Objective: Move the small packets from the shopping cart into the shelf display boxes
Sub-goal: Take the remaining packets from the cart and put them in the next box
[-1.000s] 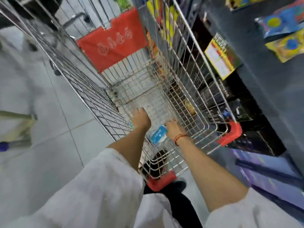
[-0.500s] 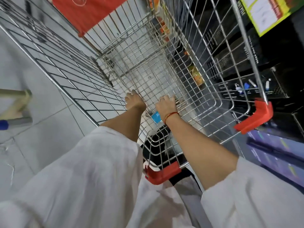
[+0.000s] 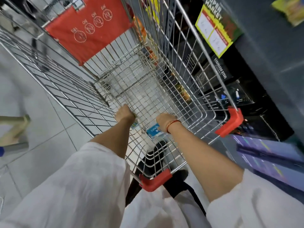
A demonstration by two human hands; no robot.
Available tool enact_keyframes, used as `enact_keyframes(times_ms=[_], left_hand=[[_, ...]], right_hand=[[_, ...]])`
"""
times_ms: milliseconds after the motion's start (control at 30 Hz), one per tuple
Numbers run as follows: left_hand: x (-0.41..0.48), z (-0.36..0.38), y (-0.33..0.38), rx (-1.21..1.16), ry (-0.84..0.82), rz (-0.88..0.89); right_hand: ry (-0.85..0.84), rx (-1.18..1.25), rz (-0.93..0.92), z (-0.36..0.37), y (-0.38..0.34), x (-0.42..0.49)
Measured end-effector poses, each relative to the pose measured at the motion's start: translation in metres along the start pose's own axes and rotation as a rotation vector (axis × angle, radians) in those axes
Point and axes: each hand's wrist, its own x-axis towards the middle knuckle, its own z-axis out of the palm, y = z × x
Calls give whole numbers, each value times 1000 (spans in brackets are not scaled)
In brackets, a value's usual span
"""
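The wire shopping cart [image 3: 194, 89] with red corner guards stands right in front of me, and both arms reach down into its near end. My left hand [image 3: 125, 114] is curled on the cart floor over a small pale packet [image 3: 135, 125] that pokes out below the wrist. My right hand [image 3: 164, 121], with a red thread on its wrist, closes over a blue packet [image 3: 153, 130]. Both hands' fingers are hidden. Dark shelves [image 3: 266, 51] rise on the right, with black boxes [image 3: 238, 96] low down and purple display boxes [image 3: 271, 158] nearest me.
A red child-seat flap [image 3: 88, 28] closes the cart's far end. A yellow price sign [image 3: 213, 30] hangs on the shelf edge. Grey tiled floor [image 3: 41, 112] lies to the left, with pale poles [image 3: 14, 129] at the left edge. My dark shoe [image 3: 158, 153] shows under the cart.
My right hand has slid over the blue packet, which lay beside it a second ago. My left hand stays low on the cart floor. The view has shifted.
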Motion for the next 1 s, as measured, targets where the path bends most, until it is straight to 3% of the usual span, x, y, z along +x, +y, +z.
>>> enact_keyframes(times_ms=[100,200,333,600,800,1000], left_hand=[[-20,-7,-3,-120,-4,-6],[-46,-16,-1,-295,19,-36],[-76,-42,10,-764,20,-35],[-157,-128,55,-1240,137,95],[-239,-168,129,-1549,62,406],[-349,-167,226,-1583,-194,742]], right_hand=[[162,212,26,-16,6,-23],[448,254,53,-31,10,-49],[754,212,74,-53,16,-93],[1198,-117,99,-98,25,-214],[1425,-297,113,-118,49,-307],[1550,-216,374,-99,126,-402]])
